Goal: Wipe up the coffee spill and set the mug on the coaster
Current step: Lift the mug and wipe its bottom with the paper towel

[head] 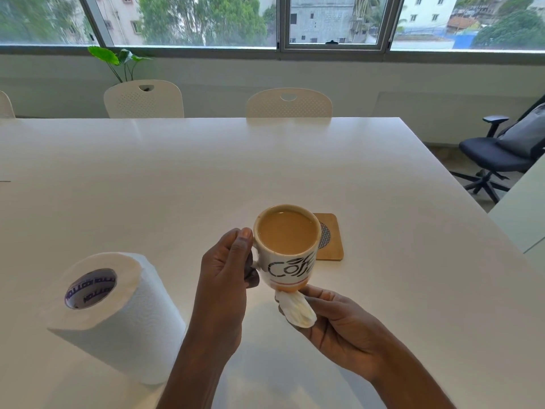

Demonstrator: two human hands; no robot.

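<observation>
A white mug with black lettering, nearly full of milky coffee, hangs above the white table. My left hand grips its handle. Under the mug's base my right hand holds a crumpled, coffee-stained paper towel pressed against the bottom of the mug. A square wooden coaster with a round patterned centre lies on the table just behind and right of the mug, partly hidden by it. I see no spill on the tabletop; the spot beneath the mug and my hands is hidden.
A paper towel roll lies on its side at the near left. Two white chairs stand at the table's far edge, with a plant behind. A black office chair is off to the right, beside another desk.
</observation>
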